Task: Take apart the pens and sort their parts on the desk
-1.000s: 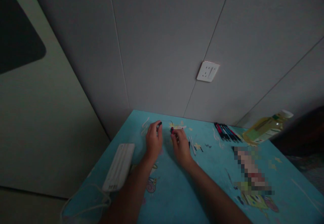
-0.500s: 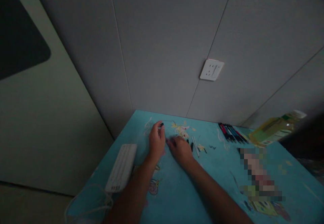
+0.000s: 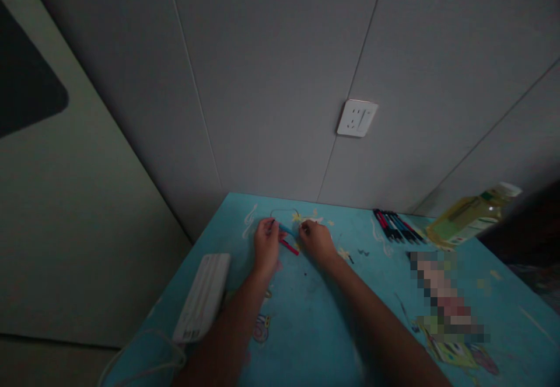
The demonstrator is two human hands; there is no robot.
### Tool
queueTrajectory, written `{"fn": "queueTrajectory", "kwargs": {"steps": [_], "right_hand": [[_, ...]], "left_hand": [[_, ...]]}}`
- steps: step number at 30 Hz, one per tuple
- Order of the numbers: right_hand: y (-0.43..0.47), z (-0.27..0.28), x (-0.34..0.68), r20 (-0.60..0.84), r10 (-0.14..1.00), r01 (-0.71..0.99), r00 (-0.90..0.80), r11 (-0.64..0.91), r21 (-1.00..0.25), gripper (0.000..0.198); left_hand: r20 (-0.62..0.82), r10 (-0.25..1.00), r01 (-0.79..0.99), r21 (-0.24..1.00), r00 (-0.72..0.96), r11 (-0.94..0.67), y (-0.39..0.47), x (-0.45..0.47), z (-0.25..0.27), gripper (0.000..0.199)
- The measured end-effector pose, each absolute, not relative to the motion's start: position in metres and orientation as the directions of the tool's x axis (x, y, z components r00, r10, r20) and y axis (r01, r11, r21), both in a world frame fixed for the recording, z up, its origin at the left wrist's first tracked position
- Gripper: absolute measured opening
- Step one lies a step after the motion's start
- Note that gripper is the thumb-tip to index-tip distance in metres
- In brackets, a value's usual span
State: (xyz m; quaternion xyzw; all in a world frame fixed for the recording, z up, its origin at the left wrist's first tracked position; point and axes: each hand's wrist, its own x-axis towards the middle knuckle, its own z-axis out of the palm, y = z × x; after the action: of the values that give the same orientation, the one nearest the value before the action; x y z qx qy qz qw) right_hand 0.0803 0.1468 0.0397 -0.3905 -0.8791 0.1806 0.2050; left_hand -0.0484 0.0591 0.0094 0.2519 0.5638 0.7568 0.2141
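My left hand (image 3: 266, 246) is closed on a slim blue pen barrel (image 3: 286, 230) with a dark end, which points toward my right hand. Just below it, a red pen barrel (image 3: 289, 248) lies by the left fingers. My right hand (image 3: 318, 242) is a short way to the right, thumb and fingertips pinched together. Whatever sits in that pinch is too small and dim to name. A small dark piece (image 3: 305, 274) rests on the table nearer to me.
Several pens (image 3: 396, 226) lie in a row at the back right, beside a bottle of yellow liquid (image 3: 470, 215). A white power strip (image 3: 203, 296) with a cable lies at the left. A blurred-out flat item (image 3: 446, 293) is on the right of the blue table (image 3: 315, 328).
My right hand has moved up and slightly right, now covering where the thin silver rods lay. Blue and red barrels have come into sight between the hands. The view has shifted a little.
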Motion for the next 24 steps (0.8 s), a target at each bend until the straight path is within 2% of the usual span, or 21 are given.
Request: {"fn": "queueTrajectory", "kwargs": {"steps": [3,8,12,18,24], "right_hand": [[0.138,0.043,0.105,0.240,0.733,0.551,-0.636,0.650,-0.523,0.022],[0.125,0.040,0.135,0.252,0.765,0.550,-0.593,0.613,-0.567,0.023],[0.117,0.040,0.144,0.250,0.762,0.574,-0.598,0.624,-0.530,0.018],[0.109,0.043,0.151,0.229,0.756,0.653,-0.613,0.648,-0.392,0.016],[0.103,0.046,0.155,0.283,0.697,0.583,-0.659,0.711,-0.393,0.015]], "left_hand": [[0.093,0.631,-0.145,0.938,-0.770,-0.315,0.062,-0.040,0.011,0.036],[0.072,0.723,-0.256,0.907,-0.687,-0.334,0.060,-0.018,0.014,0.035],[0.068,0.781,-0.287,0.907,-0.621,-0.307,0.055,-0.003,0.016,0.035],[0.104,0.790,-0.228,0.927,-0.605,-0.297,0.052,0.001,0.017,0.037],[0.155,0.744,-0.044,0.970,-0.650,-0.240,0.048,-0.004,0.025,0.036]]}}
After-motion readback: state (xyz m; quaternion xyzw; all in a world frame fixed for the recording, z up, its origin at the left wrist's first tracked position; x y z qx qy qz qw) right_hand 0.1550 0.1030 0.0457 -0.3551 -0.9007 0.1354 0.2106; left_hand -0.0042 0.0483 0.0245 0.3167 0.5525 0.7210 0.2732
